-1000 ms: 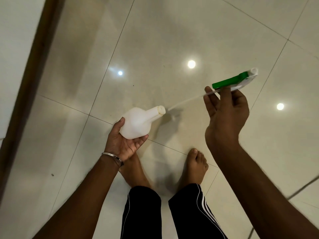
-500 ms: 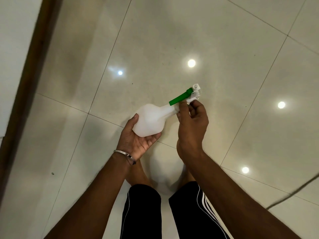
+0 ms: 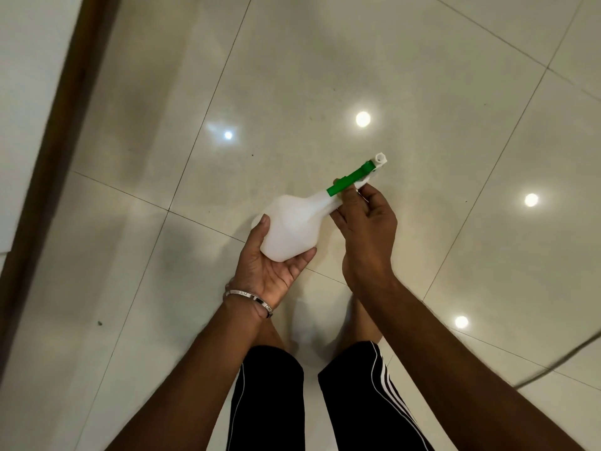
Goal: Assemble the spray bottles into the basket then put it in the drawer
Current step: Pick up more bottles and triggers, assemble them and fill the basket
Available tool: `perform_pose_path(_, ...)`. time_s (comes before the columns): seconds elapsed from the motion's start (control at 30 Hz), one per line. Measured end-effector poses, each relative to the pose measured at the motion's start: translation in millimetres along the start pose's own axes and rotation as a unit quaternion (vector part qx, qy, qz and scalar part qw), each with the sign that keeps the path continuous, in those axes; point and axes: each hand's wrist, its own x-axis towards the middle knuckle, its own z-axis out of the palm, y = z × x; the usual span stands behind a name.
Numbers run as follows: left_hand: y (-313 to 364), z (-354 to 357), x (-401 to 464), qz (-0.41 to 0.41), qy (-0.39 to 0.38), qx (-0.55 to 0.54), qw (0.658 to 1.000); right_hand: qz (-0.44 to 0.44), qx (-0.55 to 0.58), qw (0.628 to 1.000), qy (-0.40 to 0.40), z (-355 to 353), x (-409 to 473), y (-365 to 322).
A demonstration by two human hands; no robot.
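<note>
A white plastic spray bottle (image 3: 294,222) lies tilted in my left hand (image 3: 271,270), base in the palm, neck pointing up and to the right. The green and white spray head (image 3: 356,175) sits on the bottle's neck. My right hand (image 3: 366,227) pinches the head at its collar with thumb and fingers. Both hands are over the floor, in front of my legs. No basket or drawer is in view.
A glossy cream tiled floor (image 3: 325,76) with reflected ceiling lights fills the view. A dark wooden frame (image 3: 55,141) runs along the left edge. A thin dark cable (image 3: 559,356) crosses the floor at the lower right. My bare feet are below the hands.
The spray head, held apart at the right with its tube near the bottle mouth, has been brought down onto the neck. My right hand now grips it at the collar.
</note>
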Motion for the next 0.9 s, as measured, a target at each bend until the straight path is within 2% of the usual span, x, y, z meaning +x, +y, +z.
perform_pose_path(0.13,-10,4,-5,0.08,-0.003,0.063,0.995,0.04,0.032,0.999,0.016,-3,8,-3)
perform_pose_path(0.2,-14,7,-7,0.147,0.023,0.15,0.977,0.074,0.061,0.995,0.029,-4,12,-5)
perform_pose_path(0.23,-15,6,-8,0.185,0.041,0.215,0.958,0.09,0.074,0.993,0.034,-5,14,-7)
perform_pose_path(0.3,-20,5,-10,0.27,0.056,0.361,0.891,0.108,0.092,0.989,0.041,-5,18,-10)
perform_pose_path(0.37,-27,6,-15,0.35,0.067,0.46,0.813,0.113,0.098,0.988,0.043,-3,20,-12)
perform_pose_path(0.5,-35,2,-16,0.472,0.133,0.633,0.6,0.122,0.107,0.986,0.045,3,21,-13)
perform_pose_path(0.53,-36,4,-18,0.478,0.155,0.651,0.569,0.122,0.11,0.985,0.049,4,21,-14)
perform_pose_path(0.57,-36,6,-20,0.479,0.163,0.651,0.566,0.119,0.111,0.985,0.051,4,22,-15)
perform_pose_path(0.63,-39,9,-24,0.457,0.16,0.647,0.589,0.111,0.11,0.986,0.055,3,24,-18)
perform_pose_path(0.7,-41,15,-29,0.373,0.206,0.643,0.637,0.102,0.11,0.987,0.052,2,27,-22)
perform_pose_path(0.73,-39,17,-30,0.317,0.197,0.584,0.721,0.098,0.107,0.988,0.049,2,28,-23)
perform_pose_path(0.77,-37,22,-30,0.247,0.142,0.454,0.844,0.093,0.102,0.989,0.045,2,29,-24)
perform_pose_path(0.8,-36,25,-29,0.172,0.08,0.309,0.932,0.089,0.094,0.991,0.042,1,29,-24)
perform_pose_path(0.83,-35,25,-29,0.124,0.038,0.204,0.97,0.087,0.088,0.992,0.038,1,30,-24)
perform_pose_path(0.9,-34,34,-32,0.137,0.019,0.195,0.971,0.098,0.091,0.991,0.03,1,31,-25)
